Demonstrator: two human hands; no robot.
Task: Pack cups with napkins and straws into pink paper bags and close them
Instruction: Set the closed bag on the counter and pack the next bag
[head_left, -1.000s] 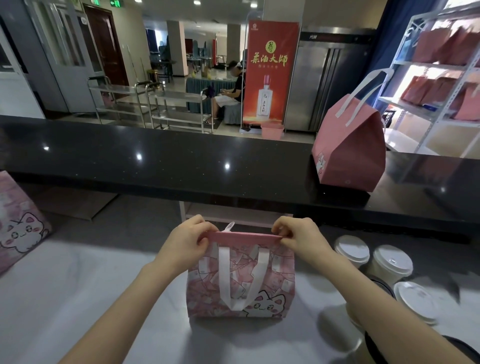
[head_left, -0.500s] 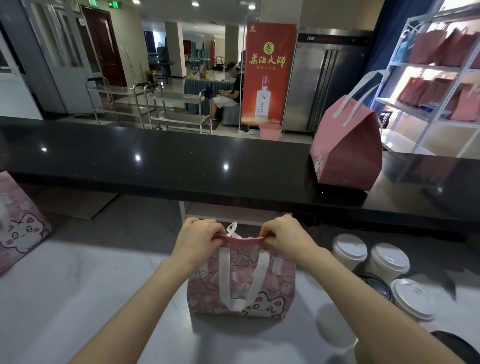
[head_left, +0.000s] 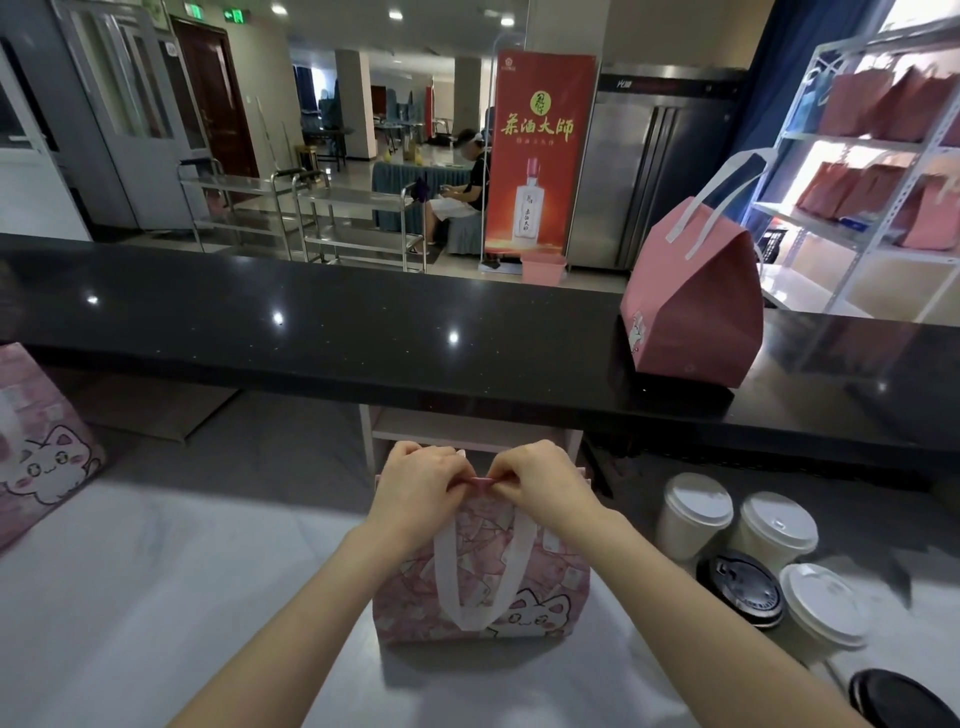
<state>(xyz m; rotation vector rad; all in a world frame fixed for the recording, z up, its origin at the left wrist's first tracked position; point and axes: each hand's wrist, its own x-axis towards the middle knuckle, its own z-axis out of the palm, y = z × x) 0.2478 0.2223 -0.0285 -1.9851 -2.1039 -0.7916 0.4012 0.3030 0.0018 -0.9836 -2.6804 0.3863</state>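
Note:
A pink paper bag with a cat print and a white ribbon handle stands on the white worktop in front of me. My left hand and my right hand pinch its folded top edge, knuckles nearly touching at the middle. What is inside the bag is hidden. Several lidded paper cups stand to the right: white-lidded ones and a black-lidded one.
A closed pink bag sits on the raised black counter at the back right. Another cat-print bag lies at the left edge. Shelves at the far right hold more pink bags. A black lid shows at the bottom right.
Both hands slid inward along the bag's top edge, from its two ends to the middle, pressing the opening together. The bag itself stayed in place.

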